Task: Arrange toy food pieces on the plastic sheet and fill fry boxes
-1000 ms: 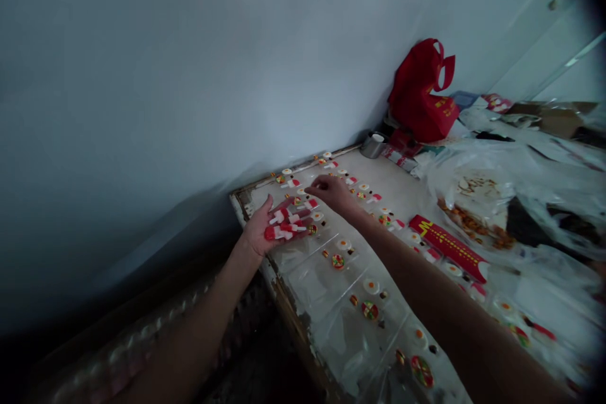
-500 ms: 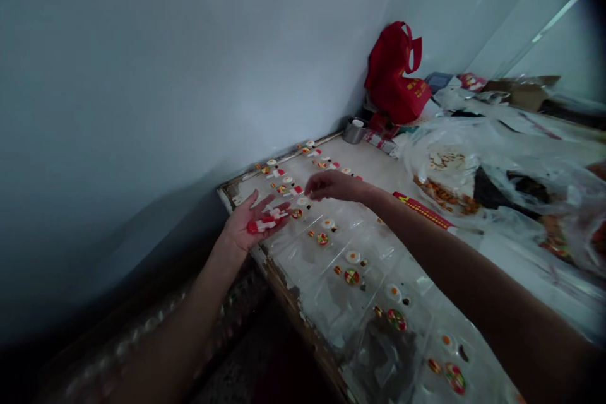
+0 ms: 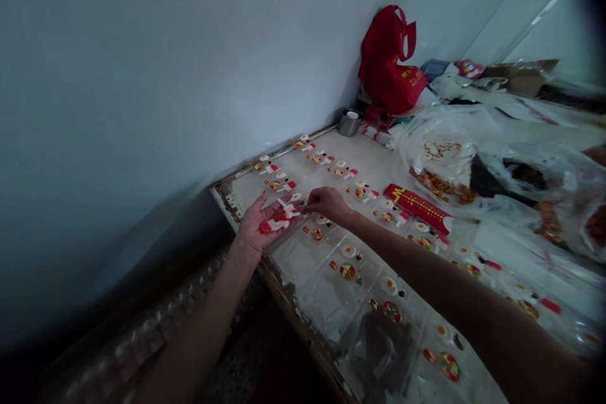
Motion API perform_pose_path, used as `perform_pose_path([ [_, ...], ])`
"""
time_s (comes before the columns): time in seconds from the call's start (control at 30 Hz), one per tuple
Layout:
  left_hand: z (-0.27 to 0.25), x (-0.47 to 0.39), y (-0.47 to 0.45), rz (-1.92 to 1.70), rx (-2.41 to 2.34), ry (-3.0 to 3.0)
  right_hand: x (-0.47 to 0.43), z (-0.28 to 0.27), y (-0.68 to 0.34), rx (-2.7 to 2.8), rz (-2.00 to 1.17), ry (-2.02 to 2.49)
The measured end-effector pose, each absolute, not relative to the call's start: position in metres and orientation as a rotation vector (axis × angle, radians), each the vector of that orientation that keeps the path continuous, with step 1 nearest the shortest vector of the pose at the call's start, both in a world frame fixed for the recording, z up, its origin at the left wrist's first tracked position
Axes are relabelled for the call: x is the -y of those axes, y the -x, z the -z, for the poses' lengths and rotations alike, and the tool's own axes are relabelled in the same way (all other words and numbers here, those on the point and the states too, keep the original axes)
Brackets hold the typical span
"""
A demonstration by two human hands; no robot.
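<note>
My left hand (image 3: pixel 255 227) is palm up with its fingers stretched out, holding several small red-and-white popsicle charms (image 3: pixel 279 221) on the palm and fingers. Just right of its fingertips is my right hand (image 3: pixel 327 203), thumb and fingers pinched together; what lies between them is hidden. Beneath both hands, rows of clear plastic bags (image 3: pixel 326 284) cover the worn white table. Groups of tiny food charms rest on them, including a fried egg (image 3: pixel 349 252), a round colourful dish (image 3: pixel 347 271) and a burger (image 3: pixel 333 265). Several groups farther back include a red popsicle charm (image 3: pixel 289 186).
A red card sleeve with yellow marks (image 3: pixel 416 207) lies right of the charms. Behind stand a metal cup (image 3: pixel 349 124) and a red cloth bag (image 3: pixel 391 66) by the wall. Plastic bags holding small orange-brown pieces (image 3: pixel 438 183) crowd the right side. The table's chipped edge (image 3: pixel 288 303) runs below.
My right hand has come down beside my left fingertips and its fingers are pinched. The left hand has shifted slightly right with the popsicle charms, as the view moved a little.
</note>
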State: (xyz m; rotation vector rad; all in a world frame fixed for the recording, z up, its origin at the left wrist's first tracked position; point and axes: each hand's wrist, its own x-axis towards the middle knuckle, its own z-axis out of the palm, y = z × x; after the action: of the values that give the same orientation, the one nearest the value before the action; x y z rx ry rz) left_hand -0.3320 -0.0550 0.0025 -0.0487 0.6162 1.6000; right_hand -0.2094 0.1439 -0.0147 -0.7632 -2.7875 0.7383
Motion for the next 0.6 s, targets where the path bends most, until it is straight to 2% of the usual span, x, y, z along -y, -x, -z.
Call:
perform_pose_path([
  [0.13,-0.004,0.052,0.327,-1.548,-0.703,0.117,-0.140,-0.008,0.204,2.667,-0.975,0.686],
  [0.27,-0.011,0.037,0.314,-1.484,-0.695,0.105,-0.127,-0.030,0.209,2.843,-1.197,0.508],
  [0.4,-0.011,0.028,0.302,-1.481,-0.649,0.078,-0.131,-0.036,0.194,2.517,-1.553,0.684],
  [0.47,-0.009,0.031,0.300,-1.473,-0.674,0.113,-0.134,-0.033,0.169,2.344,-1.439,0.818],
  [0.6,-0.004,0.036,0.299,-1.523,-0.740,0.177,-0.117,-0.013,0.111,2.532,-0.751,0.822],
])
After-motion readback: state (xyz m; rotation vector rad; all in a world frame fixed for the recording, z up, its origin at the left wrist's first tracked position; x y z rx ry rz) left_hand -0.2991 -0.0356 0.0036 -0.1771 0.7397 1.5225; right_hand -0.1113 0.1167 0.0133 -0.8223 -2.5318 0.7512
